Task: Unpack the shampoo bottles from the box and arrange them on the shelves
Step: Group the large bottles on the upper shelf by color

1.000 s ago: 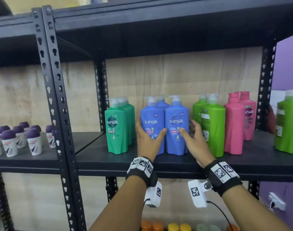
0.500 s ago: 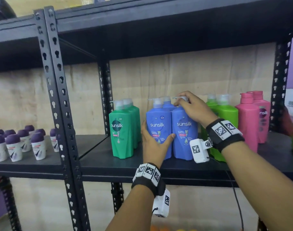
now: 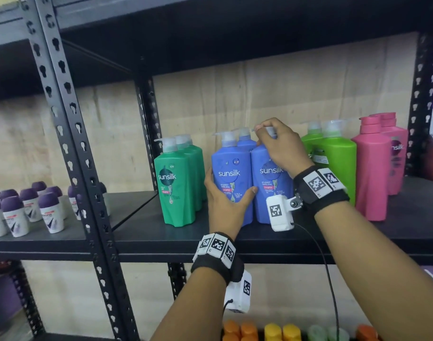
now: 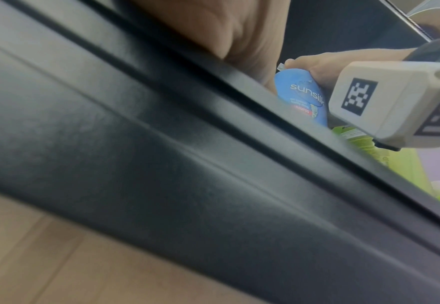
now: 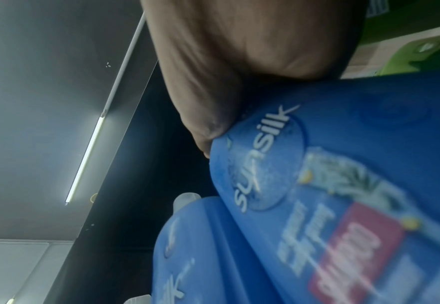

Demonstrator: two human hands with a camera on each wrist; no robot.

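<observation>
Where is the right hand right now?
In the head view, the right hand grips the pump top of the right front blue bottle, mid-shelf, just left of the light green bottles.

Head view – looks forward, slightly down at black shelf (image 3: 161,238) from mid range, both hands and row of bottles in frame. Left wrist view – sits below shelf front edge (image 4: 161,164), very near, faces up and rightward; edge fills most of frame. Right wrist view – pressed close against right blue Sunsilk bottle (image 5: 343,185), faces up toward ceiling. All three share that bottle (image 3: 272,183) (image 4: 304,96).
</observation>
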